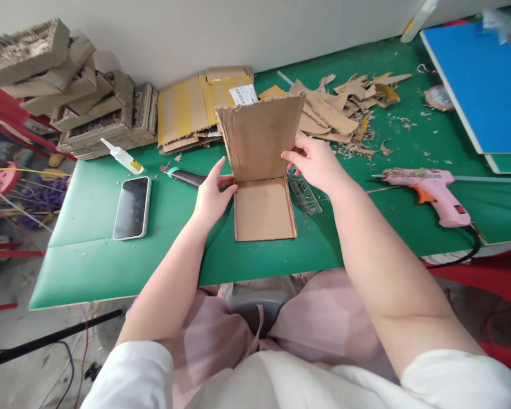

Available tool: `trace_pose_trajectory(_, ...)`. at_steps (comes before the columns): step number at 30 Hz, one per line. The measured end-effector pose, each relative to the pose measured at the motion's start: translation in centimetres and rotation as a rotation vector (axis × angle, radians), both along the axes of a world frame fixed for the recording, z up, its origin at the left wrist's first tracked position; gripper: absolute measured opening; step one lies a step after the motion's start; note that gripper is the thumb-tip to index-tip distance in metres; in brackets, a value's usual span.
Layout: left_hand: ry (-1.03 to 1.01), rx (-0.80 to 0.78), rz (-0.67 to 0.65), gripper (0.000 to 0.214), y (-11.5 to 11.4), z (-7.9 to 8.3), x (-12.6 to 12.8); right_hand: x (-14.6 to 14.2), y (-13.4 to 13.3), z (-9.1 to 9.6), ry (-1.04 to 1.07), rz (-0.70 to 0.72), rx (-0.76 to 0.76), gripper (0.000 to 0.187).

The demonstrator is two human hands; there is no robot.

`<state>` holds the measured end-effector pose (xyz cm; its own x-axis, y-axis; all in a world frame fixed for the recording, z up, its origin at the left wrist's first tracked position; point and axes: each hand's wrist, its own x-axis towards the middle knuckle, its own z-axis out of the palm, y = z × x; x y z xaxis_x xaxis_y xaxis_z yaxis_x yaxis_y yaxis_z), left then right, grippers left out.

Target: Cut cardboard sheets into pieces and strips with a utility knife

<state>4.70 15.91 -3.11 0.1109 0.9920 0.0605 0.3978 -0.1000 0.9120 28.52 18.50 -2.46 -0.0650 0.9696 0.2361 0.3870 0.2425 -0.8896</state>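
A small cardboard box (264,211), a shallow square with thin raised edges, lies on the green table in front of me. A cardboard panel (262,136) with rough torn edges stands at its far edge, leaning slightly back. My right hand (317,162) pinches the panel's right edge, thumb in front and fingers partly behind it. At the left corner where panel and box meet, my left hand (215,196) grips the cardboard, its index finger pointing up along the panel. A utility knife (186,177) lies just beyond my left hand. A clear stencil ruler (305,193) rests below my right hand.
Left of the knife are a phone (132,208) and a glue bottle (122,157). Stacked cardboard pieces (106,113) and taped cardboard (196,108) stand behind. Cardboard scraps (344,105) lie at the back; a pink glue gun (438,190) and blue board (477,85) are right.
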Motion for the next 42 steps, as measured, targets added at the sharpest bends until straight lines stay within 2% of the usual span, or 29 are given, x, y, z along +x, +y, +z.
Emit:
trace_pose_trajectory(6,-0.019,0.020,0.002,0.068,0.1,-0.4,-0.1,-0.1,-0.6,0.8,-0.102,-0.014,-0.045,0.010)
trace_pose_trajectory(11,-0.022,0.034,0.017,0.062,0.3,-0.6,-0.1,0.0,-1.1,1.4,-0.158,0.006,-0.028,0.013)
trace_pose_trajectory(16,-0.027,0.046,0.032,0.058,0.3,-0.7,0.1,0.0,-1.6,2.3,-0.239,-0.006,-0.076,0.011)
trace_pose_trajectory(20,-0.028,0.054,0.044,0.054,0.2,-1.0,0.1,0.1,-1.8,2.5,-0.234,0.016,-0.055,0.013)
trace_pose_trajectory(26,-0.015,0.071,0.045,0.050,0.3,-1.2,0.0,0.1,-2.1,2.4,-0.195,0.038,-0.107,0.011)
trace_pose_trajectory(32,0.025,0.060,0.051,0.045,0.3,-0.9,0.0,0.0,-2.1,2.5,-0.211,0.005,-0.109,0.009)
trace_pose_trajectory(42,0.083,0.061,0.055,0.042,0.1,-0.4,0.3,0.2,-2.3,2.6,-0.203,0.040,-0.083,0.011)
